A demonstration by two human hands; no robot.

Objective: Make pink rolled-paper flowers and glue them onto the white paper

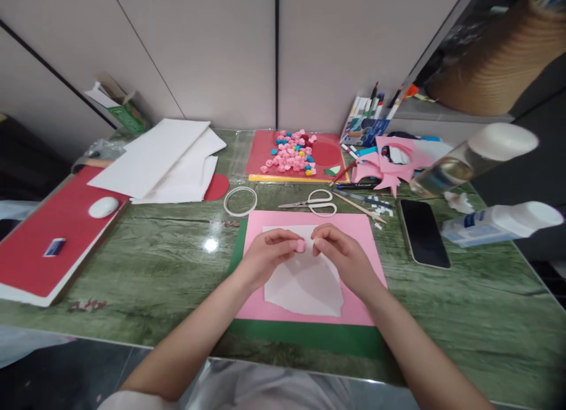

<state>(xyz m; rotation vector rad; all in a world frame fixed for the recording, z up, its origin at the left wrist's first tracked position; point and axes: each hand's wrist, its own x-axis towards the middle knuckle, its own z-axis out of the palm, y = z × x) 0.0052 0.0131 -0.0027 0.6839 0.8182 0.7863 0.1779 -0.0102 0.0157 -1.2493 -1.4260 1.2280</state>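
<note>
My left hand (268, 254) is closed in a pinch on a small pink rosette-like piece (300, 245). A short gap away, my right hand (342, 252) has its thumb and fingertips pressed together; a tiny pale bit seems to show there, too small to name. Both hands hover over a torn-edged white sheet (303, 289), which lies on pink paper (252, 307) with green paper (309, 338) beneath. Just beyond the papers lie white-handled scissors (321, 203) and a roll of narrow white tape (240, 201).
Many small pink, blue and yellow pieces (292, 154) sit on red paper (260, 154) at the back. Rightward are cut pink paper (384, 165), a phone (424, 233) and two bottles (499, 223) (473, 159). White sheets (154, 156) and a mouse (104, 207) lie left.
</note>
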